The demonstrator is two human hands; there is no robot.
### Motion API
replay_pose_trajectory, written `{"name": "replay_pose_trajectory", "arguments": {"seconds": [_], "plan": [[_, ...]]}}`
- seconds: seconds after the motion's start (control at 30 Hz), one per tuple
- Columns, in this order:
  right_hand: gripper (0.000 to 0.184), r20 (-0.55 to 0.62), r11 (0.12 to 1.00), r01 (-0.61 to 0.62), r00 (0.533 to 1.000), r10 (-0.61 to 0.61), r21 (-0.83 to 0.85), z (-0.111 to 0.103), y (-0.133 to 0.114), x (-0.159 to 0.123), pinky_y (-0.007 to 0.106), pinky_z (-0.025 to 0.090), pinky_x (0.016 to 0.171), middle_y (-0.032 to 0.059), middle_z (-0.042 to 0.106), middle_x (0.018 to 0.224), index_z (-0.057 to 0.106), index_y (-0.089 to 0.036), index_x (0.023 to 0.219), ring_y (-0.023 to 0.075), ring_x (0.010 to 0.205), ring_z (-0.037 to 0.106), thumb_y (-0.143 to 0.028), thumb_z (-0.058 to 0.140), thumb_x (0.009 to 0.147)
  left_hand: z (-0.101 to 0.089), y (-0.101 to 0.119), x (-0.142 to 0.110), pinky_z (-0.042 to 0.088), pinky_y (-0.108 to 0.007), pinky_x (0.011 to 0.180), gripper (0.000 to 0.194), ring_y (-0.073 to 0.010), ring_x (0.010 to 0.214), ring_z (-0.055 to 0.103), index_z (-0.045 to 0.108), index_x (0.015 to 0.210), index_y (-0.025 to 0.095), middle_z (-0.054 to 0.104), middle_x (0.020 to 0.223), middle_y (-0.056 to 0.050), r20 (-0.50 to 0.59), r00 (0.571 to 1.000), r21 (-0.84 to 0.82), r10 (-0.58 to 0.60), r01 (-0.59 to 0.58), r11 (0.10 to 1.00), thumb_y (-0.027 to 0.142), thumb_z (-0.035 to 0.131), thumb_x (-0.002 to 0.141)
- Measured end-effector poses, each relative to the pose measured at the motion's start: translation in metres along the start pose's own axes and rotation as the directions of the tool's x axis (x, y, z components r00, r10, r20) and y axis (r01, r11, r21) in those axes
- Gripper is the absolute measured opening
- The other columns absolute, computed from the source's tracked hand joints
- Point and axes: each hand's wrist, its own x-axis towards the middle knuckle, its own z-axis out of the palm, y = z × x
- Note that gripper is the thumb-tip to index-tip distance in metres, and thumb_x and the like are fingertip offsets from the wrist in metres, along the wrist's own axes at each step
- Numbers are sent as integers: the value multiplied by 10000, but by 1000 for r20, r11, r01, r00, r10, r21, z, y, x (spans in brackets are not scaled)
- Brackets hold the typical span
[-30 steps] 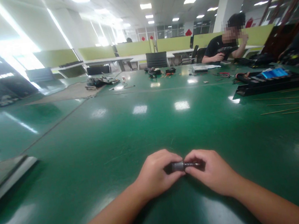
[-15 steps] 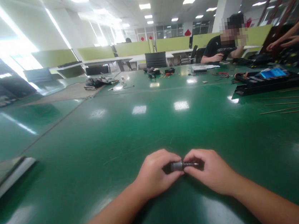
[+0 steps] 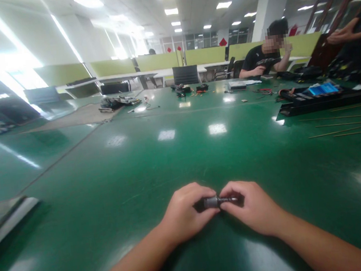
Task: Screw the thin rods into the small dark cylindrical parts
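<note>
Both of my hands meet over the near part of the green table [image 3: 183,161], around a small metal part with a thick grey cylinder [image 3: 211,202] at its left and a thin stepped shaft [image 3: 228,199] at its right. My left hand [image 3: 188,206] pinches the cylinder between thumb and fingers. The thumb and fingertips of my right hand [image 3: 250,206] close around the shaft near where it joins the cylinder. The shaft's pale tip points toward my right palm. The part lies level, and its exact kind cannot be made out.
A flat panel [image 3: 7,220] lies at the left edge. Thin rods [image 3: 345,124] and a black tray [image 3: 329,102] with a blue item are at the right. Tools and parts [image 3: 118,102] lie along the far side. A person [image 3: 264,58] sits across; another's hands [image 3: 341,35] show at right.
My hands keep the same grip on the metal part. The view has shifted slightly. The standing person's hands at the right have come up and closer together.
</note>
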Motion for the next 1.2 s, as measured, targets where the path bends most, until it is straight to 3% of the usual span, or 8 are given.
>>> {"name": "replay_pose_trajectory", "arguments": {"seconds": [1.2], "plan": [[42, -25, 1000, -5, 1000, 5, 2, -1, 3, 0, 253, 461, 655, 10, 715, 779, 693, -194, 820, 168, 723, 649, -173, 666, 795, -1, -1, 0, 535, -307, 765, 237, -184, 825, 683, 716, 982, 195, 739, 917, -61, -21, 999, 33, -43, 43, 999, 250, 763, 757]]}}
